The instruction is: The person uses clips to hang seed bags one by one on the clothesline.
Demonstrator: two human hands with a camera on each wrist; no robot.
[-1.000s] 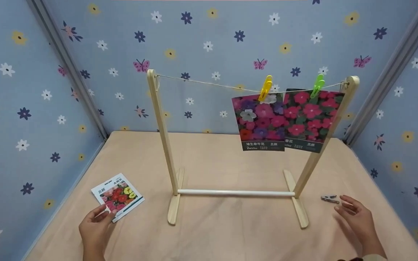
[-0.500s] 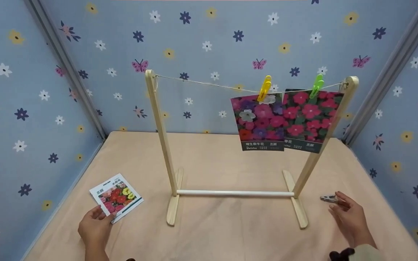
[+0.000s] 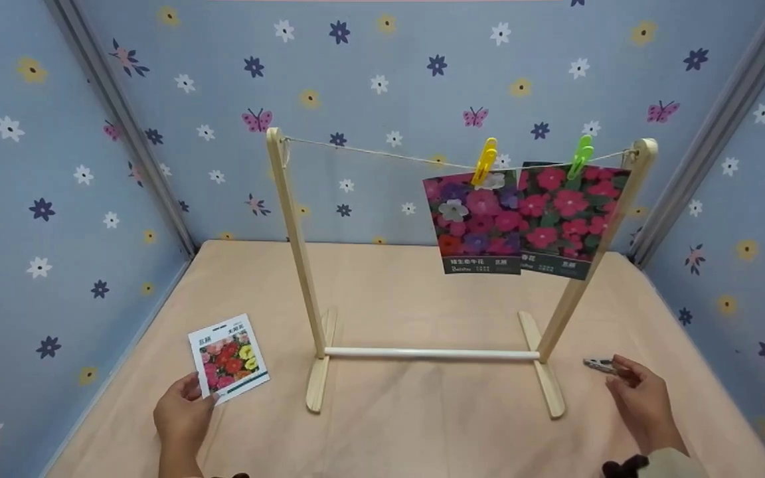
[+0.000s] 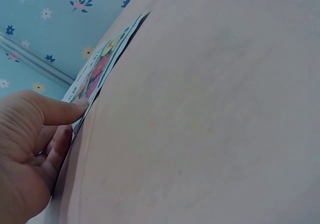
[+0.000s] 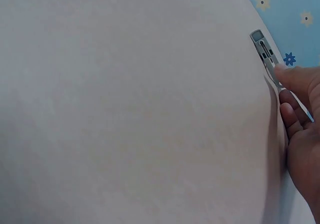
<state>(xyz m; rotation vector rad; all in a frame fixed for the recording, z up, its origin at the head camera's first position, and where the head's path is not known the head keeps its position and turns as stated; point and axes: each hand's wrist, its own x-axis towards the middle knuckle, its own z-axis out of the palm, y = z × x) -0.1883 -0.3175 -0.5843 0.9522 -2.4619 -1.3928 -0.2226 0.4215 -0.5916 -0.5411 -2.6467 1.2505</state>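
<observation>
My left hand (image 3: 183, 415) pinches the lower left corner of a white seed packet (image 3: 230, 358) printed with red, pink and yellow flowers. In the left wrist view the thumb lies on top of the packet (image 4: 102, 66) and the fingers are under it. On the right, my right hand (image 3: 645, 398) pinches one end of a small grey clothespin (image 3: 597, 364). The right wrist view has the thumb on the clothespin (image 5: 264, 48), whose far end points away from the hand.
A wooden stand (image 3: 296, 245) with a white crossbar (image 3: 429, 353) rises between the hands. From its string (image 3: 369, 151) hang two flower packets (image 3: 479, 226), (image 3: 572, 219), under a yellow clothespin (image 3: 485, 161) and a green clothespin (image 3: 580, 157). Patterned walls (image 3: 369, 53) enclose the peach cloth (image 3: 422, 425).
My left hand has shifted slightly right, and the seed packet has turned more upright in the head view. My right hand has moved left onto the clothespin and taken hold of it.
</observation>
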